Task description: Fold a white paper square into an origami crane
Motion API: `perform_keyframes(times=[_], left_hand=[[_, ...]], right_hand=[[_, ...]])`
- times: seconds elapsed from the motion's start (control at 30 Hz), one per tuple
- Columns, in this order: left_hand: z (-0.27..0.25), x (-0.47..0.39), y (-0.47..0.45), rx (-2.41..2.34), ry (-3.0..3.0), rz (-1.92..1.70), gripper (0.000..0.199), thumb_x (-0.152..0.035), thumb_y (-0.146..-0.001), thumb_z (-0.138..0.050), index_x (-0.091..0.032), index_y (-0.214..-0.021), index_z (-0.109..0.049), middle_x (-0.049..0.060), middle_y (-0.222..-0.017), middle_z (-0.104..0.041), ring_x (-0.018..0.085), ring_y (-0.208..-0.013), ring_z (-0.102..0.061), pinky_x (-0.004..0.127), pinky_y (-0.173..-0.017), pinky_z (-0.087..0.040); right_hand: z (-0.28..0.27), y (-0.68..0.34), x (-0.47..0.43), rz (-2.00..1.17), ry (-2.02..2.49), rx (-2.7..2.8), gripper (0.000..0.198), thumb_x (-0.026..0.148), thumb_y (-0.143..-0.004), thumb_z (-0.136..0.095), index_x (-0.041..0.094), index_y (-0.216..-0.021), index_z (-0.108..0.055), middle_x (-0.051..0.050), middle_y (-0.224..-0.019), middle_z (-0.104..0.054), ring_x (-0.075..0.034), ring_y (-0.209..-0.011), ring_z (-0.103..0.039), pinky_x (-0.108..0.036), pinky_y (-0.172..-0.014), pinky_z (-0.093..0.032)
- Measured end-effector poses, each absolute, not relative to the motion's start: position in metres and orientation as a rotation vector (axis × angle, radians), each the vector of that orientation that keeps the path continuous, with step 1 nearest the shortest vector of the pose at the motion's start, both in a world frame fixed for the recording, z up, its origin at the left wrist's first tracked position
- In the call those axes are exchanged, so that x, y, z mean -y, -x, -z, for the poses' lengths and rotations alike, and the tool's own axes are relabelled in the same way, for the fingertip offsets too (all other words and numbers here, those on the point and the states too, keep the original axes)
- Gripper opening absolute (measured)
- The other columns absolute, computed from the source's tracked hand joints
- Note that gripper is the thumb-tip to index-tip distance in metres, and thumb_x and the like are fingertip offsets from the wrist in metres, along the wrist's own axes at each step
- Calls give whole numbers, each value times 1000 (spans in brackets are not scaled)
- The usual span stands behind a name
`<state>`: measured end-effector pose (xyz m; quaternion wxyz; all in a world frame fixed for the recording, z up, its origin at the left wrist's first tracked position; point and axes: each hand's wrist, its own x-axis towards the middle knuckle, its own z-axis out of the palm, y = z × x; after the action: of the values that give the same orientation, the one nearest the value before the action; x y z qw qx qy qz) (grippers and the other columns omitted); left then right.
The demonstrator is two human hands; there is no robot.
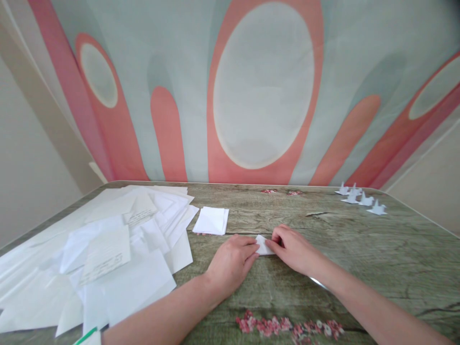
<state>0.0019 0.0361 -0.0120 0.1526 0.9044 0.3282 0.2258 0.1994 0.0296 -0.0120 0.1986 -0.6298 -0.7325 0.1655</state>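
Fingers (248, 241) of both hands flank the folded paper (262, 246).
I see it between them on the table (377, 249): right hand (293, 250) pinching its right side, left hand (229, 262) against its left, pinch unclear.

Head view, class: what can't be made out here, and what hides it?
Head view throughout.
Folded paper: its ends, under the left hand and right hand.
Writing: too small and blurred to read.
Bright strip: unidentifiable; the right arm may hide more.
Paper pile: cut off by the left edge.
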Motion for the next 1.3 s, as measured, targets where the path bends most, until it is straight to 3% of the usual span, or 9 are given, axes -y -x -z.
perform_keyframes(times=[1.3], left_hand=[[13, -35, -3, -937, -2721, -545, 24, -19, -88, -45, -20, -107, -60, 3, -104, -62, 19, -93, -54, 33, -86, -44]], right_hand=[[16, -201, -25, -425, 1759, 2097, 17, 16, -83, -43, 19, -66, -44, -1, -77, -47, -13, -67, -50, -26, -65, -37]])
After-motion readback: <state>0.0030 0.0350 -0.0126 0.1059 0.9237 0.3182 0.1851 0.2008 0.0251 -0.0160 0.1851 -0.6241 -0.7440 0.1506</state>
